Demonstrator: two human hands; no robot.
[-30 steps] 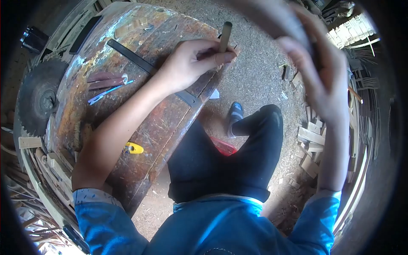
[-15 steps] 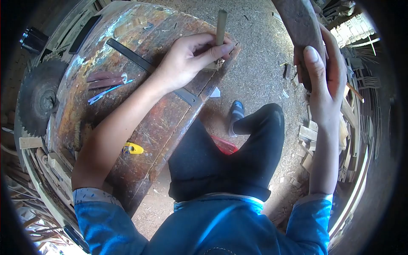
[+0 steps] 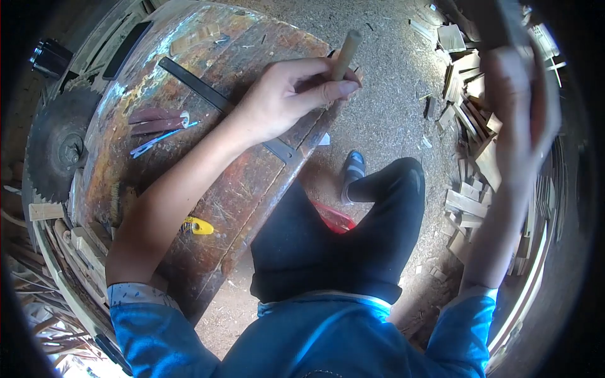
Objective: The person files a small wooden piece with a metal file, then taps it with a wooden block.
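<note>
My left hand [image 3: 309,94] is closed round a slim, round wooden rod [image 3: 347,53], held tilted over the far corner of the worn workbench [image 3: 242,189]. The rod's lower end is hidden by my fingers. Off to the right, my right hand [image 3: 520,94] is smeared by motion but wraps round a thick, dark wooden block [image 3: 498,22], raised above the floor and apart from the rod. A dark flat metal bar [image 3: 195,85] lies on the bench, passing under my left forearm.
On the bench lie brown rolls [image 3: 157,123], a blue pen-like item [image 3: 164,138] and a yellow tool [image 3: 200,225]. A toothed circular saw blade [image 3: 66,148] stands at the left. Wood offcuts [image 3: 465,201] are heaped on the floor at right.
My right hand and the dark wooden block have swung out to the right, away from the rod. The rod in my left hand has shifted slightly right and tilts more.
</note>
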